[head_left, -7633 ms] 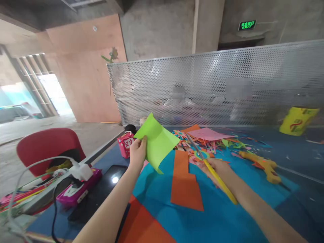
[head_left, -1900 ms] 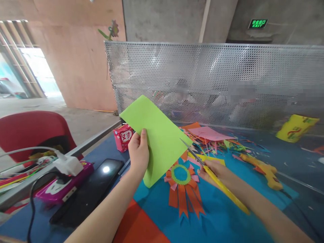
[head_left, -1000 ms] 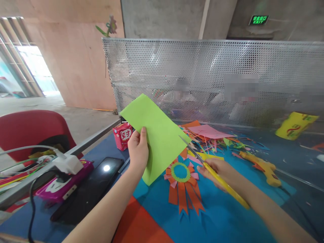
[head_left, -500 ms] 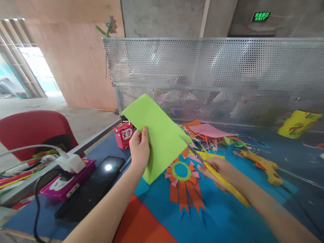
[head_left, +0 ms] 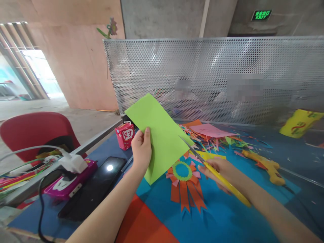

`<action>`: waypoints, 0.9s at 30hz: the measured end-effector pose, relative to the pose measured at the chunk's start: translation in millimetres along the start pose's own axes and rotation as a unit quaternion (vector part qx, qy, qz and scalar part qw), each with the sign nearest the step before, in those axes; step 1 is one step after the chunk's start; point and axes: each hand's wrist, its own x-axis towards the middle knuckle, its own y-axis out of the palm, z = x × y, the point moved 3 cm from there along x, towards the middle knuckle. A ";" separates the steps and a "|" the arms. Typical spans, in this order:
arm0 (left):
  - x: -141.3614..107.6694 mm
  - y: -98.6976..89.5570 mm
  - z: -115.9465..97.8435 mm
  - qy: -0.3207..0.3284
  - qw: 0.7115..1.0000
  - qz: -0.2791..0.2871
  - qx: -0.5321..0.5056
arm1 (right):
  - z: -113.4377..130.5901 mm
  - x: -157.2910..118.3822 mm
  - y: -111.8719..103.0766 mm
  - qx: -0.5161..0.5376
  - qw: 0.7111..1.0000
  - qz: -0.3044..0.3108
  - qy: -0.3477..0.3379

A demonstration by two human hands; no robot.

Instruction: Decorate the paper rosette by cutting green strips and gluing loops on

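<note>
My left hand pinches a sheet of light green paper between thumb and fingers, holding it up at a slant above the table. In my right hand are scissors with yellow handles. Their blades lie at the paper's lower right edge, the tip overlapping the green surface; part of the lower blade is hidden. Below the paper, a paper rosette with a green zigzag ring, pink and orange pieces and orange ribbon tails rests on blue paper.
Paper scraps are heaped behind the scissors. To the right lie a yellow glue gun and a yellow package. A phone, a purple power strip and a red carton stand left. A perforated metal screen borders the back.
The green paper and my left hand have shifted slightly right in the picture, as has most of the scene. The scissors stay at the paper's edge, and both grips are unchanged.
</note>
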 end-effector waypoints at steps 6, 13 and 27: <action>-2.1 0.8 -3.2 0.005 1.000 0.009 0.014 | 5.5 -1.9 1.1 0.043 0.999 -0.027 -0.003; -5.1 2.2 -7.2 0.012 0.999 0.021 0.024 | 1.5 -0.6 6.6 0.080 0.996 -0.039 0.012; -9.2 4.4 -8.6 0.014 0.999 0.033 0.014 | 3.7 0.4 3.4 0.006 0.999 -0.043 0.005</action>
